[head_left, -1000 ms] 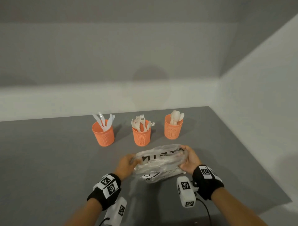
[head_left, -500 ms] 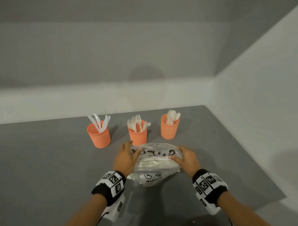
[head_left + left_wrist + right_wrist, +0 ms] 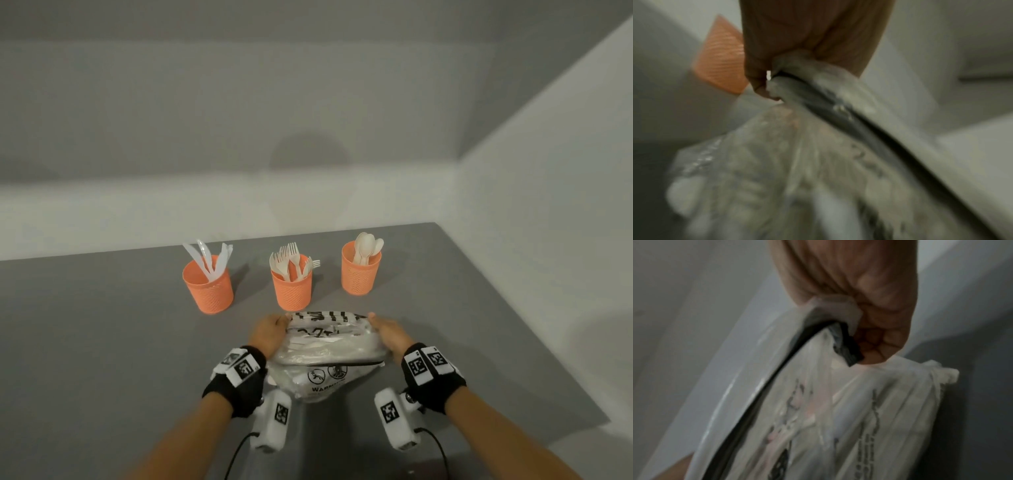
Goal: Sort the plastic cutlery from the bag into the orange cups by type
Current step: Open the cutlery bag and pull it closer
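A clear plastic bag (image 3: 325,356) with black print and white cutlery inside is held between both hands over the grey table (image 3: 102,342). My left hand (image 3: 269,334) grips its left end; the left wrist view shows those fingers (image 3: 797,40) curled round the bag (image 3: 797,162). My right hand (image 3: 387,334) grips the right end, fingers (image 3: 879,321) closed on the bag (image 3: 859,418) by its black strip. Behind stand three orange cups: the left cup (image 3: 209,286) holds knives, the middle cup (image 3: 293,287) forks, the right cup (image 3: 360,270) spoons.
A white wall (image 3: 548,240) borders the table on the right and another runs along the back. The table's right front edge slants close to my right forearm. One orange cup (image 3: 721,56) shows blurred behind my left hand.
The bag has been turned between both hands, so its printing now faces differently. Both hands keep their hold on its ends. The head view has drifted slightly.
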Available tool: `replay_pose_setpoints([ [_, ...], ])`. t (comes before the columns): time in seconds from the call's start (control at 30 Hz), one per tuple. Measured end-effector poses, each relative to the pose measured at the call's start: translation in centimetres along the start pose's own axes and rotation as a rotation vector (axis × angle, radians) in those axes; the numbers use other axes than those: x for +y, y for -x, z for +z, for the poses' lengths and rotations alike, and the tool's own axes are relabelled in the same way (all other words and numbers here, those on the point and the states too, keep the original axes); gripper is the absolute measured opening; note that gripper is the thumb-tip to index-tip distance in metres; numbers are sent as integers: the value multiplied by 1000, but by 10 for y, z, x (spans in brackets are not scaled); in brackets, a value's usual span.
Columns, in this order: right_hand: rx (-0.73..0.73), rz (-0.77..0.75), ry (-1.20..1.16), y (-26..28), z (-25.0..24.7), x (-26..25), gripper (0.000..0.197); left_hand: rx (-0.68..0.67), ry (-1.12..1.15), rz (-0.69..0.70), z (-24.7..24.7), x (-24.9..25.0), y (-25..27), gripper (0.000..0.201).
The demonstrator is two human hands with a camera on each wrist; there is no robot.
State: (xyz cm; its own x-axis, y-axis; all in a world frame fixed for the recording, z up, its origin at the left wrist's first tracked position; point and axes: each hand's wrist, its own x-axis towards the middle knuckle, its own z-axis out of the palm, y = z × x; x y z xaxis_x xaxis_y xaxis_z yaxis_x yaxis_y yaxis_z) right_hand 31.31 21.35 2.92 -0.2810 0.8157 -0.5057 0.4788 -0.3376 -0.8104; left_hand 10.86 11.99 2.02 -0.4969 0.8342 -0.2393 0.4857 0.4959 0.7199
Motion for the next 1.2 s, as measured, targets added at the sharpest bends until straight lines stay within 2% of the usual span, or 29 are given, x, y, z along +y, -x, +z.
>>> replay_pose_setpoints([
  [0.07, -12, 40, -123, -7, -1, 1, 51, -65, 186, -109, -5, 5, -5, 42],
  [0.17, -71, 57, -403, -18, -5, 3, 52, -57, 446, -278, -7, 11, -11, 44],
  [0.27, -34, 8, -488, -26, -8, 5, 49, -51, 594, -379, -5, 8, -23, 40],
  [0.33, 43, -47, -429, -24, -8, 7, 34, 23, 477, -344, -2, 5, -25, 29],
  [0.4, 104, -128, -216, -23, -9, 13, 24, 152, 293, -241, 3, -1, -26, 34],
  [0.5, 114, -207, 102, -19, -18, 18, 35, 236, 96, -113, 3, -3, -15, 27],
  [0.6, 143, -198, 436, -10, -30, 9, 52, 316, -167, 12, -10, 4, 3, 35],
  [0.67, 64, -144, 619, -3, -34, 1, 58, 275, -395, 22, -19, 14, 20, 48],
  [0.73, -20, -58, 649, 4, -30, -6, 56, 148, -607, -51, -24, 22, 34, 59],
  [0.8, -59, 9, 512, 7, -20, -7, 38, 55, -691, -115, -21, 24, 41, 63],
  [0.9, -154, 174, 20, 12, -8, -5, 11, -6, -652, -180, -11, 18, 39, 59],
  [1.0, -220, 238, -252, 10, -8, 4, 18, -15, -528, -267, -6, 10, 42, 59],
  [1.1, -223, 238, -434, 11, -9, 11, 32, -58, -460, -295, -5, 4, 47, 47],
  [1.13, -219, 227, -494, 10, -9, 13, 35, -51, -385, -308, -5, 0, 46, 39],
  [1.2, -234, 194, -622, 12, -10, 15, 31, -9, -17, -369, -6, -8, 44, 18],
])
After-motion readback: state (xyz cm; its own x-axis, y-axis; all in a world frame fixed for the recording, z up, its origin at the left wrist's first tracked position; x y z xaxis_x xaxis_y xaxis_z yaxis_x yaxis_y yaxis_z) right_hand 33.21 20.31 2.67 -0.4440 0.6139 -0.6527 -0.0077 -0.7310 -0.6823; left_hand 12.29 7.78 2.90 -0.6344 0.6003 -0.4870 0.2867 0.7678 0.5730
